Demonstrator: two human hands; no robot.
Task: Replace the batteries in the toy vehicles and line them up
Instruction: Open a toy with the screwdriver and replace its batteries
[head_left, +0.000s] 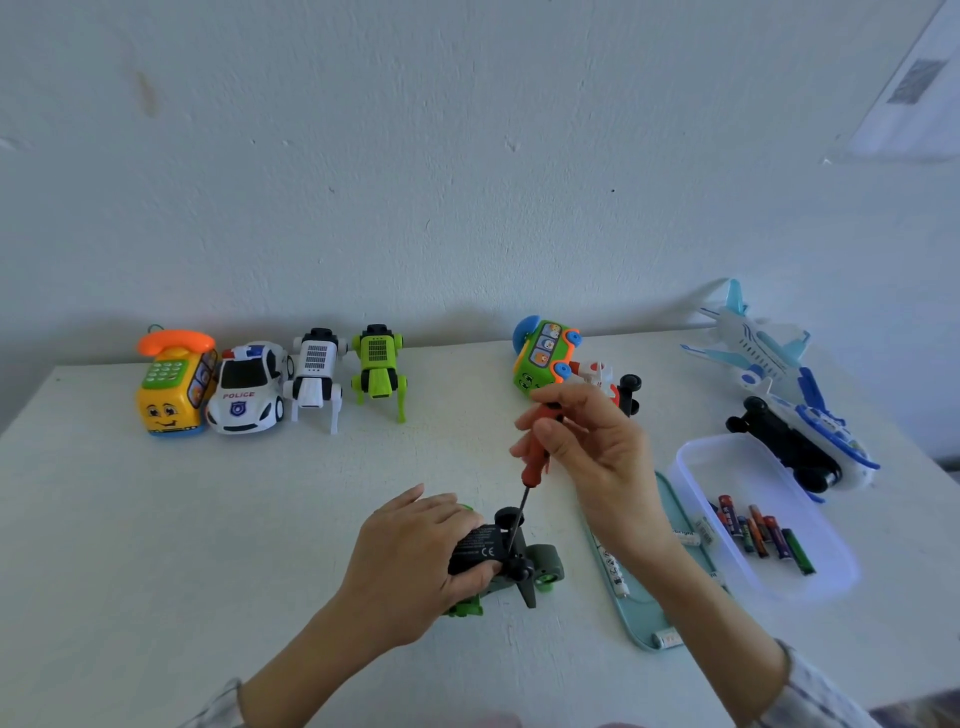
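Note:
A grey and green toy vehicle lies upside down near the table's front, its black underside facing up. My left hand grips its body from the left. My right hand pinches the red handle of a screwdriver, held upright, its tip set on the vehicle's underside. Along the back left stand a yellow phone bus, a white police car, a white robot dog and a green robot dog in a row.
A green bus and a red-white toy sit behind my right hand. A white-blue plane and an overturned blue-white vehicle lie at the right. A clear tub holds several batteries; a teal tray holds white batteries.

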